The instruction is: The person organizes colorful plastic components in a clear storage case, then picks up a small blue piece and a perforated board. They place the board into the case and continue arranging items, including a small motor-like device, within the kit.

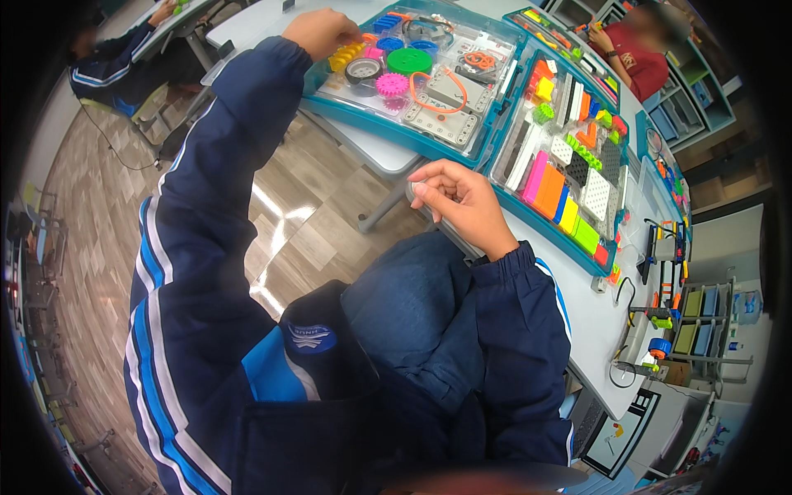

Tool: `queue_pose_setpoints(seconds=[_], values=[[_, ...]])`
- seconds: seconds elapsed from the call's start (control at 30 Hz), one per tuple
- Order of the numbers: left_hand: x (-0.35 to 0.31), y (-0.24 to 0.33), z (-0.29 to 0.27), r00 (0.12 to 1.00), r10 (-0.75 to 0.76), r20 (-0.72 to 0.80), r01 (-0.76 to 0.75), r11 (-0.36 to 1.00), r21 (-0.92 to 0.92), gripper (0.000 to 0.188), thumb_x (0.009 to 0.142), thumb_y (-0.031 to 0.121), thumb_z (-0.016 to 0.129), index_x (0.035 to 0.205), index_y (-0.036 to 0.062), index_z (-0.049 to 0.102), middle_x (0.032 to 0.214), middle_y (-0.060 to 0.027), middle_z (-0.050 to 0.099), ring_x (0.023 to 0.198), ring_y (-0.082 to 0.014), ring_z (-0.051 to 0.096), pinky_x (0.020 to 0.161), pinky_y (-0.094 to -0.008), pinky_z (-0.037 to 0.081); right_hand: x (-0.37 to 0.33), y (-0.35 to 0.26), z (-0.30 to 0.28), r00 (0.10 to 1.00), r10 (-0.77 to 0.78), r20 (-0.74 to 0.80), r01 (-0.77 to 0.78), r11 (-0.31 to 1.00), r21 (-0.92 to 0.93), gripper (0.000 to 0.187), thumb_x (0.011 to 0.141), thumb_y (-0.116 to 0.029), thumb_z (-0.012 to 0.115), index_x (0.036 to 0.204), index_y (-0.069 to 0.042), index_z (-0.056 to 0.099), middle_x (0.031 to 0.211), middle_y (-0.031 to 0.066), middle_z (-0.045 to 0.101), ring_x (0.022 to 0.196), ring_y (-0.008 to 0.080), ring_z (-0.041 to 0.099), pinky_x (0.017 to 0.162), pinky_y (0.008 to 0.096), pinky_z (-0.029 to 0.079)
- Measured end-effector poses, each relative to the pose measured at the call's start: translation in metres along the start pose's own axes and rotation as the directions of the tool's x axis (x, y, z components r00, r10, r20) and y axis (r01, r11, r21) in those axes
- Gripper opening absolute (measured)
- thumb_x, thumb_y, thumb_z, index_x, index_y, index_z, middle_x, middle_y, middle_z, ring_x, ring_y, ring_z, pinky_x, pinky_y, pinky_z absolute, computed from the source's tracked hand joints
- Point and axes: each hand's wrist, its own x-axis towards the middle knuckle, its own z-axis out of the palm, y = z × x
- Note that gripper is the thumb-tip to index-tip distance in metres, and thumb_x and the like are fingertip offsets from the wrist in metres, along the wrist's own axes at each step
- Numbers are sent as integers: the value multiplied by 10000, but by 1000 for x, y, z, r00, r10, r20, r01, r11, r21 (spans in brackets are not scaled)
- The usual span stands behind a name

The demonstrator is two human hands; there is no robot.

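My left hand (pixel 323 35) reaches over the far left corner of a clear-lidded teal case (pixel 388 125). Its fingers curl down beside yellow toothed pieces (pixel 345 56); what they grip, if anything, is hidden. Close by in that case lie a black-and-white wheel (pixel 364 71), a green disc (pixel 409 61), a pink gear (pixel 393 85) and an orange cable (pixel 439 92) near grey blocks. Between thumb and fingers, my right hand (pixel 466 206) pinches a small grey piece (pixel 413 191) in front of the table edge. Its exact kind is too small to tell.
A second teal tray (pixel 544 216) holds coloured building parts in rows. Farther right stand an assembled model (pixel 662 280) and, lower, a laptop (pixel 620 433). A person in red (pixel 639 58) is across the table. Another person sits far left (pixel 115 70).
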Motion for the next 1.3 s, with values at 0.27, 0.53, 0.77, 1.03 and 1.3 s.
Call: queue_pose_setpoints(seconds=[0.27, 0.53, 0.77, 1.03, 1.3], values=[[-16, -9, 11, 1000, 1, 26, 1, 996, -87, 319, 918, 106, 601, 1190, 224, 716, 1033, -129, 720, 917, -309, 677, 811, -409, 526, 0, 3, 0, 1000, -22, -2, 22, 1000, 9, 187, 969, -148, 632, 1102, -18, 638, 840, 61, 692, 625, 54, 547, 570, 200, 425], [-20, -18, 13, 982, -28, 186, 62, 981, -184, 512, 920, -33, 534, 1378, 195, 576, 1174, -192, 663, 940, -380, 650, 833, -397, 522, 0, 3, 0, 1000, -24, 0, 24, 1000, -2, 188, 970, -147, 633, 1101, -12, 638, 853, 61, 689, 641, 56, 557, 572, 197, 425], [-28, -9, 5, 999, -7, 42, 18, 962, -271, 525, 978, 32, 531, 1464, 220, 473, 1124, -194, 686, 967, -322, 670, 868, -349, 520, 0, 1, 1, 1000, -14, -23, 14, 1000, 9, 164, 944, -153, 649, 1050, -29, 668, 786, 32, 701, 627, 39, 572, 562, 205, 434], [-7, -16, 3, 944, -329, -29, 131, 453, -882, 378, 860, 49, 605, 1223, 144, 652, 978, -36, 672, 851, -151, 615, 714, -305, 484, 0, -1, 0, 1000, 13, 4, -13, 1000, -2, 182, 963, -140, 638, 1096, -16, 644, 847, 59, 696, 628, 49, 560, 567, 199, 435], [-2, -22, 23, 977, -205, 63, 114, 246, -963, 404, 839, -64, 640, 1234, -8, 579, 1082, -100, 646, 974, -133, 617, 855, -264, 502, 1, -1, -1, 1000, 23, 19, -23, 1000, 16, 172, 960, -143, 647, 1071, -12, 654, 863, 53, 686, 666, 64, 600, 569, 205, 451]])
